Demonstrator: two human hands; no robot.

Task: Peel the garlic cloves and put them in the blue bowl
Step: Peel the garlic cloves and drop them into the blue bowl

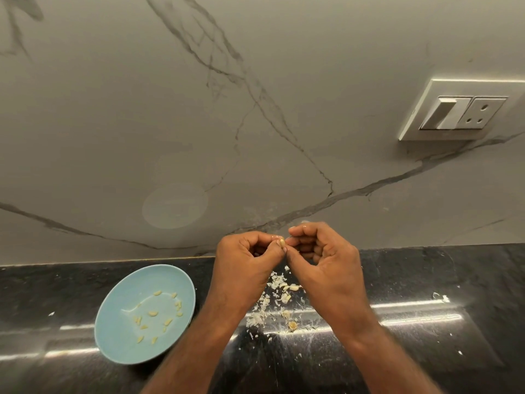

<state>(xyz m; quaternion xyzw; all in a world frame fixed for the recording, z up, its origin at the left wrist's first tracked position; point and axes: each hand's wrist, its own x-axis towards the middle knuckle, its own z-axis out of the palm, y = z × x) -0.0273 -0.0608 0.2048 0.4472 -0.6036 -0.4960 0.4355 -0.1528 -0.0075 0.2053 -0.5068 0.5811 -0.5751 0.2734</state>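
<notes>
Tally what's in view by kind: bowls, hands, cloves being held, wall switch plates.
blue bowl: 1
hands: 2, left hand and right hand
clove held between them: 1
switch plate: 1
Total: 5

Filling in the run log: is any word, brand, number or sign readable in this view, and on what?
No readable text anywhere in this view.
On the switch and socket plate: no lettering visible.
On the blue bowl: plain, no mark.
On the left hand, the right hand and the garlic clove they pinch: nothing written.
</notes>
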